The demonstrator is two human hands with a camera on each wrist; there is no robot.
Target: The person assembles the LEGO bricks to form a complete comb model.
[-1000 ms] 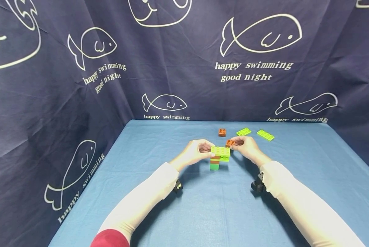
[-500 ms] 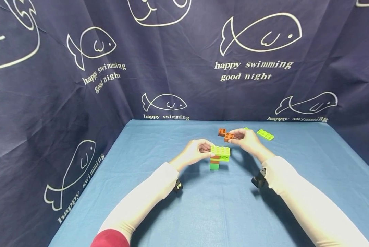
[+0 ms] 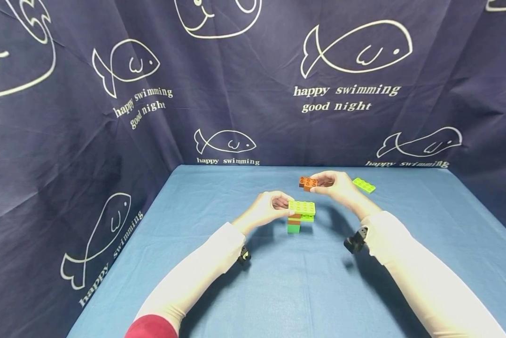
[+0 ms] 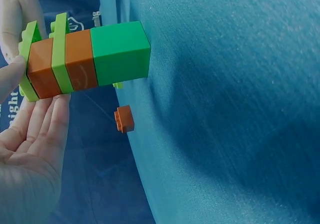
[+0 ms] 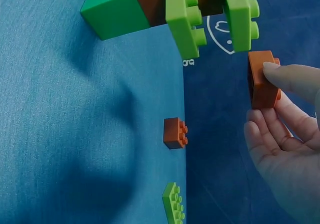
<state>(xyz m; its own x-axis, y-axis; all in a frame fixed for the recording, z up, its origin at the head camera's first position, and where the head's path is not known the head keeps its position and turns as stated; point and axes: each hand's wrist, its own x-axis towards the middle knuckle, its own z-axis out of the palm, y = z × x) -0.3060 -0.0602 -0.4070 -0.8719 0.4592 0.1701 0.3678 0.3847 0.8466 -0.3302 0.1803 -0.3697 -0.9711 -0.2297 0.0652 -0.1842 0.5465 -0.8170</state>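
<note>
My left hand (image 3: 269, 209) grips the upper part of a toy brick stack (image 3: 302, 209) standing on the table. From the bottom, the stack has a green brick (image 4: 121, 53), then orange bricks alternating with lime plates that jut out to one side. Its thumb and fingers lie on opposite sides near the top plate (image 4: 29, 63). Behind and to the right of the stack, my right hand (image 3: 337, 186) pinches a loose orange brick (image 5: 262, 81) between thumb and fingers, above the table. In the head view this brick overlaps another orange brick (image 3: 301, 180) behind it.
A lime plate (image 3: 364, 185) lies at the table's back right. The right wrist view has a lime plate (image 5: 171, 204) beyond the orange brick on the table. A dark blue curtain (image 3: 244, 94) with white fish prints hangs behind the blue table cloth (image 3: 303, 291).
My right hand has moved the orange brick up and left, away from the stack, and the hand now covers a lime plate behind it. The left hand and stack have stayed put.
</note>
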